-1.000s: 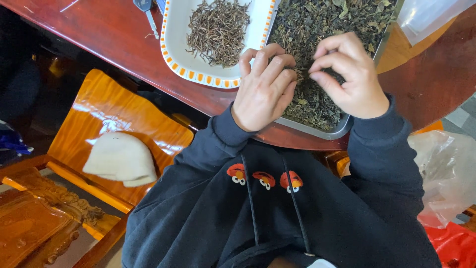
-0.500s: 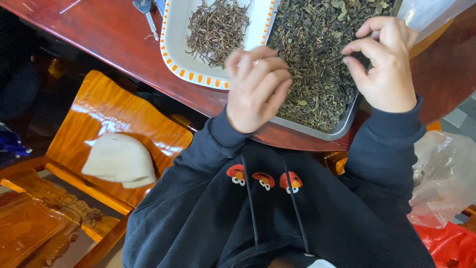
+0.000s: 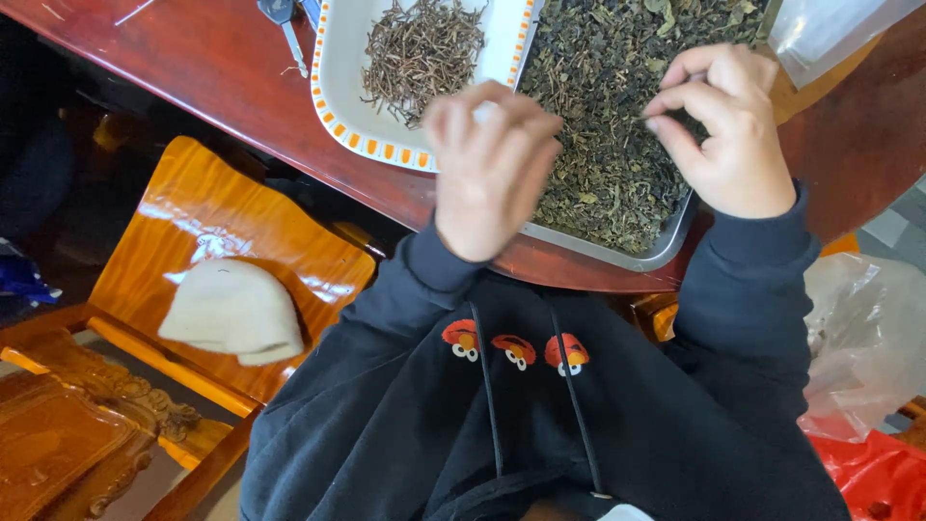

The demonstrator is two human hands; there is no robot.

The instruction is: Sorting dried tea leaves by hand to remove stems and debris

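A metal tray (image 3: 639, 260) on the dark red table (image 3: 183, 68) is full of dried green-brown leaves (image 3: 603, 116). Beside it on the left, a white plate with an orange-patterned rim (image 3: 338, 106) holds a small pile of thin brown stems (image 3: 420, 48). My left hand (image 3: 492, 169) hovers, blurred, over the seam between plate and tray, with its fingers curled together; whether it holds anything is hidden. My right hand (image 3: 728, 130) is above the tray's right side. Its thumb and forefinger are pinched on leaves.
A key (image 3: 285, 29) lies on the table left of the plate. A clear plastic bag (image 3: 830, 24) sits at the top right. To my left, a glossy wooden chair (image 3: 212, 222) carries a white cap (image 3: 231, 309). Clear and red bags (image 3: 868, 386) lie to my right.
My hands have separated. The left has lifted off the leaves and swung left towards the plate. The right has moved to the tray's right side and then a little lower.
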